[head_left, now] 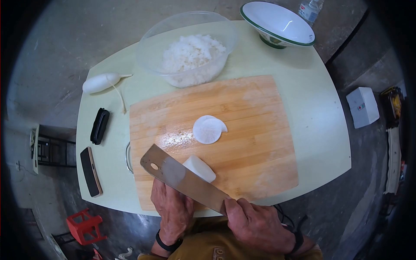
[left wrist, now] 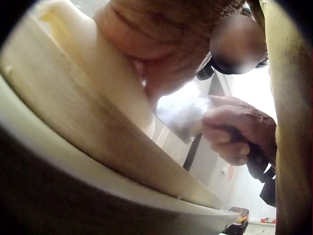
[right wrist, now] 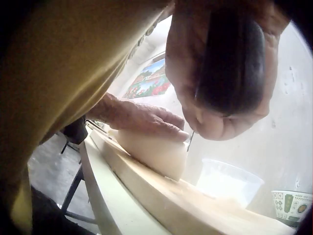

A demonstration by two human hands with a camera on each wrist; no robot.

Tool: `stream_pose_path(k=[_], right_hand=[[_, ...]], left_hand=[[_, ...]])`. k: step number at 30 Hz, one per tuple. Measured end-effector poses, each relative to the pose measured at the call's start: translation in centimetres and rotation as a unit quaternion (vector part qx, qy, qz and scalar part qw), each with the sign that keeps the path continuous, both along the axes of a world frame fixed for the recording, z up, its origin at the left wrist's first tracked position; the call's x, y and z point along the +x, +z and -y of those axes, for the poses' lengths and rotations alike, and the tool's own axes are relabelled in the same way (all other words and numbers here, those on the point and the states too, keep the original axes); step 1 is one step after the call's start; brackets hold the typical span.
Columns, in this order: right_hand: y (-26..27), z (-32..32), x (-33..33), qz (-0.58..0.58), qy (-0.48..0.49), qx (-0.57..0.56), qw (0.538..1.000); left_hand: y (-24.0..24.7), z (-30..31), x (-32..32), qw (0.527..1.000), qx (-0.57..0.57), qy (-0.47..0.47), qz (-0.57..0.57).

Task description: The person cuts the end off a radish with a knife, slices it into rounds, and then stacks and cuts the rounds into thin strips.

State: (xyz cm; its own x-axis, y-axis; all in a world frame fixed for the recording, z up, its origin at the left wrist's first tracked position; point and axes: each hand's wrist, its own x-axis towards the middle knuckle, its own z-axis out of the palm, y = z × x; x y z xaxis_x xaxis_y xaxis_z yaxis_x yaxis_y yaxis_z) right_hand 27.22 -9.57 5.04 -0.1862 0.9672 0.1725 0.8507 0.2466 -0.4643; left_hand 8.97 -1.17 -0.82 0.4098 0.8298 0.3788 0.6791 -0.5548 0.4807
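My right hand (head_left: 255, 223) grips the dark handle (right wrist: 232, 63) of a broad knife (head_left: 186, 178), whose blade has a hole near its far end. The blade slants across in front of my left hand (head_left: 171, 208), overlapping part of a white radish (head_left: 200, 168) in the head view. That radish lies on a wooden cutting board (head_left: 255, 112), held down by my left hand with fingers and thumb around it, as the right wrist view shows. Thin round radish slices (head_left: 207, 130) overlap one another at the middle of the board.
Behind the board stand a clear plastic bowl (head_left: 149, 41) of white shreds and a green-rimmed bowl (head_left: 277, 21). On the left side of the table (head_left: 320, 130) lie a whole radish (head_left: 102, 82), a black case-like object (head_left: 100, 126) and a phone (head_left: 91, 171).
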Motion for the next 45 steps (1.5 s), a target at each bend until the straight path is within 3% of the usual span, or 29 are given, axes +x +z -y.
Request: stream_pose_path(k=[2, 4, 8, 17, 19, 29, 35, 45], right_hand=[[0.7, 0.5, 0.1, -0.006, 0.001, -0.034, 0.999], [1.3, 1.5, -0.1, -0.06, -0.057, -0.083, 0.993], [1.6, 2.3, 0.1, -0.038, -0.071, -0.075, 0.994], [2.2, 1.1, -0.2, -0.022, -0.06, -0.093, 0.994], [2.2, 0.6, 0.0, -0.036, -0.031, -0.154, 0.987], [0.6, -1.6, -0.1, -0.031, -0.018, -0.109, 0.993], [1.5, 1.6, 0.4, 0.006, -0.052, -0.177, 0.983], [1.2, -1.4, 0.3, 0.027, 0.007, -0.165, 0.986]], left_hand=[[0.3, 0.1, 0.1, 0.999, -0.026, 0.019, 0.003], [0.3, 0.1, 0.3, 0.999, -0.023, 0.021, 0.009], [0.5, 0.2, 0.6, 0.999, -0.026, 0.024, 0.022], [1.2, -0.4, 1.0, 1.0, 0.014, 0.007, 0.013], [1.6, -0.1, 1.0, 1.0, 0.001, 0.01, 0.013], [1.1, 0.1, 1.1, 0.999, -0.005, 0.021, 0.03], [1.2, -0.1, 1.0, 0.999, -0.016, 0.024, 0.029], [1.1, -0.2, 1.2, 0.999, 0.005, 0.023, 0.036]])
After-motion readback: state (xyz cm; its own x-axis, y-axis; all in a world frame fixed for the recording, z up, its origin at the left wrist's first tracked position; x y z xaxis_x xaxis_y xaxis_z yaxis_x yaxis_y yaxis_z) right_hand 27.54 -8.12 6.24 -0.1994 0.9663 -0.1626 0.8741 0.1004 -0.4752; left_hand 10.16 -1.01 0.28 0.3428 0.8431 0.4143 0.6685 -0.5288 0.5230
